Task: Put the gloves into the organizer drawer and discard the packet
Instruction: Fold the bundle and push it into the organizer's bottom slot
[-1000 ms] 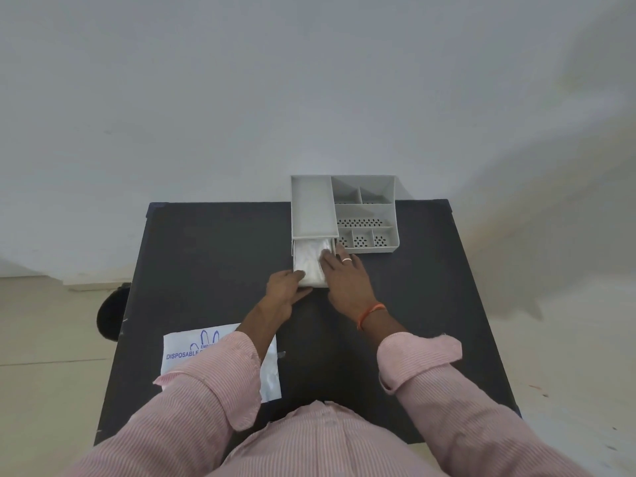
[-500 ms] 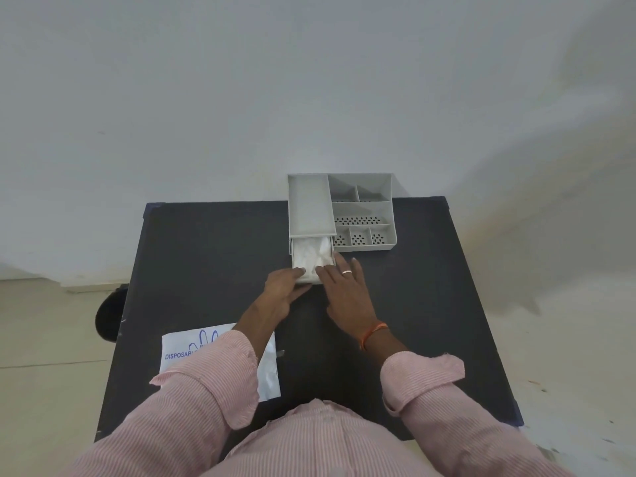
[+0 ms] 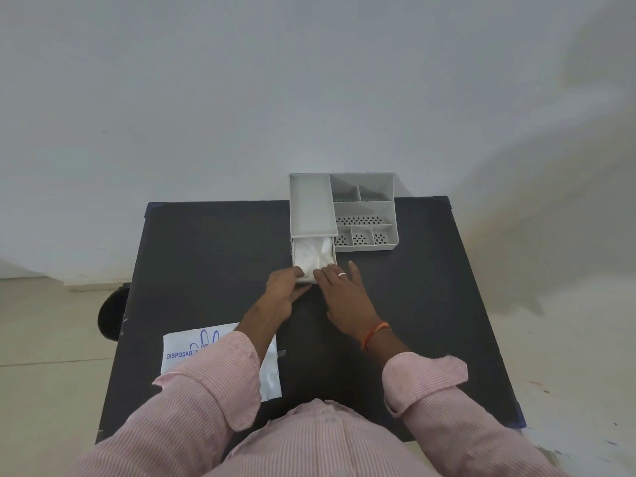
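Observation:
A grey desk organizer (image 3: pixel 311 208) stands at the far middle of the black table (image 3: pixel 213 263). Its drawer (image 3: pixel 293 256) is pulled partly out toward me, and white gloves (image 3: pixel 315 258) lie inside it. My left hand (image 3: pixel 282 290) grips the drawer's front left corner. My right hand (image 3: pixel 344 294) lies flat with fingers apart, fingertips against the drawer's front right edge. The white packet (image 3: pixel 182 352), printed "DISPOSABLE" in blue, lies flat at the near left of the table, partly hidden by my left sleeve.
The organizer's right half has several open compartments (image 3: pixel 361 220), some with perforated floors. A dark round object (image 3: pixel 110 315) sits on the floor off the table's left edge. A pale wall rises just behind the table.
My right hand has drawn back off the gloves to the drawer's front edge. The drawer has slid slightly inward. My left hand stays at the drawer's corner.

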